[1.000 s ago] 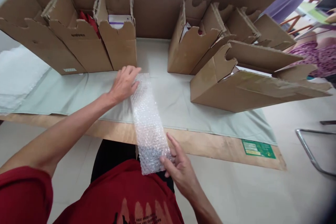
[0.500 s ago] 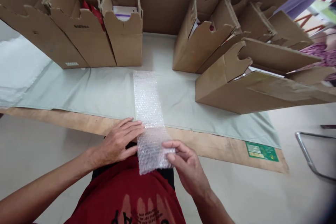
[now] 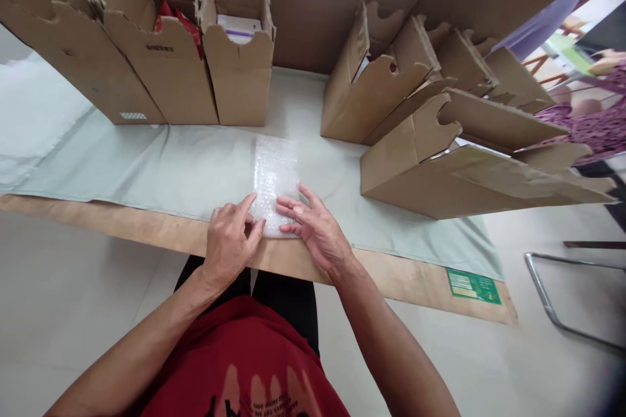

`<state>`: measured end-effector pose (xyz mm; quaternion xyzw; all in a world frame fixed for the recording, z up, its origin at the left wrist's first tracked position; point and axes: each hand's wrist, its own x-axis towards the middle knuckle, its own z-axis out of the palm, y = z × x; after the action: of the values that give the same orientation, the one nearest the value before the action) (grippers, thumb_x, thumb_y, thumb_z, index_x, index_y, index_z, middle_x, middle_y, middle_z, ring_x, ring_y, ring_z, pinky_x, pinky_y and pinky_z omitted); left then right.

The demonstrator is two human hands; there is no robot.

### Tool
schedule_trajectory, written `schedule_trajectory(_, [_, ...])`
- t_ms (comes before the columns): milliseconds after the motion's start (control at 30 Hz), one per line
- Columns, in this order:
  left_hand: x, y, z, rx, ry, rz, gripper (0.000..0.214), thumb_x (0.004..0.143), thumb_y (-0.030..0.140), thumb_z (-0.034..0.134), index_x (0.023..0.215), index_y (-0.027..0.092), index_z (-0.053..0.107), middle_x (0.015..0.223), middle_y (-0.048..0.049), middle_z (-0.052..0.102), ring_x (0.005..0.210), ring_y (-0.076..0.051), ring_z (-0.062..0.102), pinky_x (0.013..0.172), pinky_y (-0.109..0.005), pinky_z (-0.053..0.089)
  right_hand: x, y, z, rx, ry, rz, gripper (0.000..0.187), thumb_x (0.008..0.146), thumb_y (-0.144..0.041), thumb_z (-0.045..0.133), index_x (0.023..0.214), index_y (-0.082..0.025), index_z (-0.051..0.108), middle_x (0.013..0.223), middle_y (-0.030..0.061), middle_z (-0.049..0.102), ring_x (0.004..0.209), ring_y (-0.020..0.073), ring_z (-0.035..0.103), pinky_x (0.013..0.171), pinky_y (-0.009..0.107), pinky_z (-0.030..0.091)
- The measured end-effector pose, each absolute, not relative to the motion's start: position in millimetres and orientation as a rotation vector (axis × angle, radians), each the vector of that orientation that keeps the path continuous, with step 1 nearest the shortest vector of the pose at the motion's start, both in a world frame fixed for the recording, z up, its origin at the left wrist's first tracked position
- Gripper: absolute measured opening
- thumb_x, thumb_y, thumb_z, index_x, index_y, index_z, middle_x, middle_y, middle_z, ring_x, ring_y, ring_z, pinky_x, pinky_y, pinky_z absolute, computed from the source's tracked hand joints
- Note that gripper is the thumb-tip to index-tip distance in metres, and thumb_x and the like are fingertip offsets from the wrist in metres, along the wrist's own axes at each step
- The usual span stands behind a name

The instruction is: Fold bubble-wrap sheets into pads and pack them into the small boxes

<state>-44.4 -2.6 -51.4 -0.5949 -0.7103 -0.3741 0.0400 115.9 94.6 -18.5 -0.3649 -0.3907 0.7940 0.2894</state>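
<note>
A sheet of bubble wrap [image 3: 276, 169] lies folded over on the cloth, its lower fold near the front edge of the table. My left hand [image 3: 229, 234] is at its lower left corner, with the thumb and index finger gripping the edge and the other fingers curled. On the right side of the wrap rests my right hand [image 3: 315, 225], its fingers apart and laid on the folded layer.
Cardboard bins [image 3: 242, 88] stand in a row at the back left. More cardboard bins [image 3: 349, 104] stand at the right, one tilted bin [image 3: 454, 182] nearest me. White sheeting [image 3: 39, 117] lies far left. A metal frame [image 3: 542, 300] and another person's patterned sleeve [image 3: 594, 111] are at the right.
The near end of the bubble wrap, which hung past the table edge, is now folded forward onto the rest. Both hands have moved forward with it.
</note>
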Motion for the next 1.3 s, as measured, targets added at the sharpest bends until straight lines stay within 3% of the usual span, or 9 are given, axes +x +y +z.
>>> schedule_trajectory(167, [-48, -3, -48, -1.867, -2.152, -0.894, 0.041, 0.095, 0.022, 0.065, 0.135, 0.013, 0.063, 0.099, -0.0113, 0.07, 0.087, -0.027, 0.064, 0.08, -0.041, 0.05, 120, 95, -19, -0.984, -1.157, 2.071, 0.094, 0.085, -0.039, 0.079, 0.162, -0.029, 0.026, 0.138, 0.0113, 0.065, 0.125, 0.0267, 0.065, 0.089, 0.038, 0.061])
schedule_trajectory(333, [-57, 2, -49, -1.948, -2.091, -0.864, 0.036, 0.094, 0.022, 0.066, 0.13, 0.016, 0.069, 0.124, -0.0187, 0.065, 0.105, -0.033, 0.063, 0.089, -0.046, 0.053, 144, 88, -17, -0.889, -1.909, 1.514, 0.049, 0.097, -0.03, 0.063, 0.145, -0.027, 0.054, 0.142, 0.0112, 0.065, 0.133, 0.0282, 0.06, 0.105, 0.049, 0.054])
schedule_trajectory(500, [-65, 2, -48, -2.057, -2.071, -0.872, 0.028, 0.095, 0.024, 0.065, 0.12, 0.015, 0.073, 0.13, -0.0213, 0.064, 0.116, -0.037, 0.063, 0.095, -0.052, 0.053, 156, 82, -30, -0.729, -2.614, 0.542, 0.033, 0.096, -0.014, 0.059, 0.128, -0.017, 0.067, 0.143, 0.0173, 0.064, 0.137, 0.0363, 0.055, 0.105, 0.057, 0.049])
schedule_trajectory(700, [-72, -15, -37, -2.366, -1.834, -0.927, 0.035, 0.091, 0.032, 0.073, 0.122, 0.015, 0.07, 0.154, -0.0239, 0.051, 0.146, -0.043, 0.045, 0.114, -0.061, 0.042, 150, 84, -32, -0.662, -2.526, 0.429, 0.022, 0.106, -0.017, 0.05, 0.108, -0.02, 0.072, 0.119, 0.0105, 0.077, 0.123, 0.0298, 0.065, 0.101, 0.049, 0.049])
schedule_trajectory(867, [-72, -22, -34, -2.356, -1.902, -1.288, 0.022, 0.096, 0.01, 0.058, 0.109, 0.021, 0.072, 0.11, -0.0075, 0.078, 0.124, -0.027, 0.066, 0.107, -0.046, 0.049, 157, 84, -12, -0.757, -2.399, 0.93, 0.019, 0.107, -0.032, 0.052, 0.106, -0.023, 0.069, 0.102, 0.0053, 0.077, 0.094, 0.0226, 0.07, 0.091, 0.04, 0.052])
schedule_trajectory(967, [-70, -18, -32, -2.246, -2.209, -1.465, 0.015, 0.096, 0.022, 0.06, 0.105, 0.021, 0.073, 0.101, -0.0054, 0.077, 0.104, -0.023, 0.071, 0.091, -0.037, 0.056, 158, 89, -11, -0.858, -2.308, 1.167, 0.031, 0.096, -0.039, 0.068, 0.124, -0.025, 0.065, 0.106, 0.0038, 0.075, 0.093, 0.0221, 0.068, 0.084, 0.036, 0.053])
schedule_trajectory(1067, [-68, -9, -31, -2.035, -2.531, -1.519, 0.023, 0.094, 0.033, 0.061, 0.109, 0.02, 0.071, 0.096, -0.005, 0.075, 0.086, -0.019, 0.071, 0.075, -0.031, 0.056, 149, 98, -19, -0.962, -2.185, 1.27, 0.037, 0.095, -0.033, 0.065, 0.131, -0.025, 0.061, 0.086, -0.0007, 0.068, 0.079, 0.0186, 0.064, 0.075, 0.032, 0.052])
schedule_trajectory(1167, [-67, 2, -34, -1.855, -2.628, -1.448, 0.032, 0.09, 0.036, 0.063, 0.117, 0.018, 0.068, 0.084, -0.0017, 0.072, 0.074, -0.017, 0.067, 0.07, -0.03, 0.053, 138, 105, -29, -1.037, -2.138, 1.172, 0.038, 0.095, -0.03, 0.061, 0.132, -0.022, 0.061, 0.081, -0.0013, 0.063, 0.071, 0.018, 0.061, 0.072, 0.033, 0.051])
schedule_trajectory(1300, [-64, 13, -39, -1.797, -2.577, -1.213, 0.041, 0.088, 0.029, 0.063, 0.128, 0.019, 0.064, 0.09, -0.0019, 0.071, 0.07, -0.016, 0.063, 0.073, -0.031, 0.053, 137, 102, -32, -1.046, -2.255, 0.599, 0.034, 0.098, -0.033, 0.061, 0.131, -0.021, 0.063, 0.106, 0.0095, 0.071, 0.09, 0.0261, 0.066, 0.085, 0.043, 0.05])
